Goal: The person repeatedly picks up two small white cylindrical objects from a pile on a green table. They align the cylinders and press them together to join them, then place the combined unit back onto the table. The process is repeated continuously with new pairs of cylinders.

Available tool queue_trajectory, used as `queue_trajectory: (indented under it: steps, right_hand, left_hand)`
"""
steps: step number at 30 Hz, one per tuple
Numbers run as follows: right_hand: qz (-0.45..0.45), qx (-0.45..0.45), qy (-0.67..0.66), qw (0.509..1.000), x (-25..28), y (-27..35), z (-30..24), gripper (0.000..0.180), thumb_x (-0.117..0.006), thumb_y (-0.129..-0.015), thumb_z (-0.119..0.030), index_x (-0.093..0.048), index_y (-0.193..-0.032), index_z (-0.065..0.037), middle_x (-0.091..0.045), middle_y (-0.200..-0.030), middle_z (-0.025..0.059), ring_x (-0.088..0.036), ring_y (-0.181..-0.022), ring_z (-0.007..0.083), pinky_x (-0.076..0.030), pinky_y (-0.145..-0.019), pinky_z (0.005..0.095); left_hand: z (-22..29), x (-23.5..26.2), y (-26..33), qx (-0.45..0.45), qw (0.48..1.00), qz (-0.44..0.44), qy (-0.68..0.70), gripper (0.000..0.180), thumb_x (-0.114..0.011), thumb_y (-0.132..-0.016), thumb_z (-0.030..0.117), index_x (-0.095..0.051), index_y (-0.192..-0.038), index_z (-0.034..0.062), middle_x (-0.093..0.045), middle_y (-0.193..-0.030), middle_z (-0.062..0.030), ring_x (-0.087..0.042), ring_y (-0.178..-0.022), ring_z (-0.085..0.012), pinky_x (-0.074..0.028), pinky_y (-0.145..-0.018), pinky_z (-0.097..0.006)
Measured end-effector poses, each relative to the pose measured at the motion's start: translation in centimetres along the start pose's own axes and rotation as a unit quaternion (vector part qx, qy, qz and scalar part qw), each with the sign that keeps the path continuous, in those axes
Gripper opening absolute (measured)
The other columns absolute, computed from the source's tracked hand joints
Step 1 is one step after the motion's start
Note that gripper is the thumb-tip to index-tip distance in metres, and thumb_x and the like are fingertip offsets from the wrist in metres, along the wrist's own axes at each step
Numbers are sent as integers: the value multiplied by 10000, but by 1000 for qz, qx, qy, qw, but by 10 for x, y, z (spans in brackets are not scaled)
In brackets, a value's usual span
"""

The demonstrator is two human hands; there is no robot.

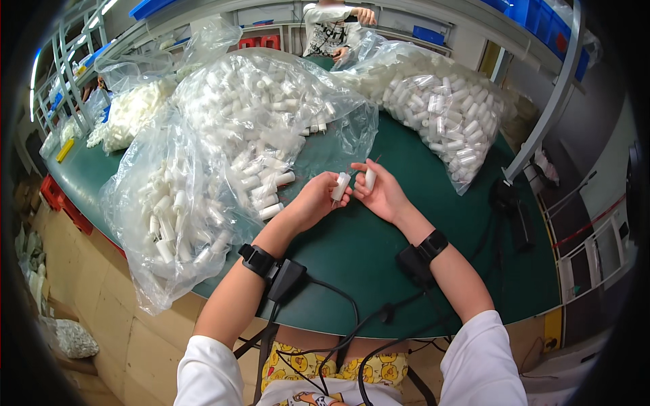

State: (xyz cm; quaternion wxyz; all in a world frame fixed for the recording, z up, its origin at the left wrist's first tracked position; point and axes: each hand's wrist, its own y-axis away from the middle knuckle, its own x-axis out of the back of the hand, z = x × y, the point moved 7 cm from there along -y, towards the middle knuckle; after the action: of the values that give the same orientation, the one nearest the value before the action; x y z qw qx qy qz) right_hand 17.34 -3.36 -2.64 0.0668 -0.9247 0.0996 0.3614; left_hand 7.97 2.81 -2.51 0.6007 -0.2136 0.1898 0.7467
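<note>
1. Head view, centre of the frame: your left hand (313, 201) is closed around a small white tube (340, 186), long axis near upright, tilted slightly to the right.
2. Your right hand (383, 195) pinches a second white tube (370, 178), also near upright, just to the right of the first; the two sit close but apart.
3. Both are held above the green table (379, 250), with the nearest open bag of tubes (203, 196) just left of your left hand.

co-worker (332, 27) head cut off, top edge
</note>
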Motion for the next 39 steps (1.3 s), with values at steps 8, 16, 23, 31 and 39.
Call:
queue_trajectory:
  steps: [8,16,23,31,39]
  right_hand:
    - [44,-24,-42,998,8,-1,2,385,-436,-903,-368,-505,-967,6,-488,-650,58,-425,-561,146,-358,-611,274]
    - [49,-30,-41,997,10,0,4,399,-438,-901,-381,-504,-974,6,-503,-677,62,-447,-574,153,-381,-637,279]
    - [47,-22,-63,997,4,1,5,409,-421,-895,-401,-476,-969,-3,-514,-729,96,-461,-611,181,-387,-652,309]
    - [39,-25,-38,998,17,-5,10,271,-396,-923,-290,-452,-967,-28,-543,-821,118,-503,-707,205,-429,-708,332]
    - [10,-7,13,1000,13,-6,9,269,-356,-964,-237,-495,-1045,-21,-564,-875,88,-531,-781,185,-446,-745,313]
  left_hand:
    - [2,-10,10,51,994,38,-84,256,-376,-899,210,-535,-1010,41,-403,-710,36,-371,-605,-84,-344,-566,-226]
    - [5,-1,9,17,996,16,-81,293,-405,-915,261,-539,-1025,25,-361,-667,44,-324,-566,-72,-310,-526,-222]
    - [9,11,5,-31,991,72,-105,236,-433,-932,318,-456,-942,83,-426,-717,29,-420,-602,-82,-377,-561,-235]
    - [13,-1,6,-40,998,34,21,383,-379,-945,340,-427,-1203,60,-504,-809,-4,-523,-729,-133,-454,-729,-312]
    - [13,-9,10,18,998,-20,52,511,-319,-908,409,-446,-1207,15,-384,-644,23,-369,-553,-108,-387,-574,-252]
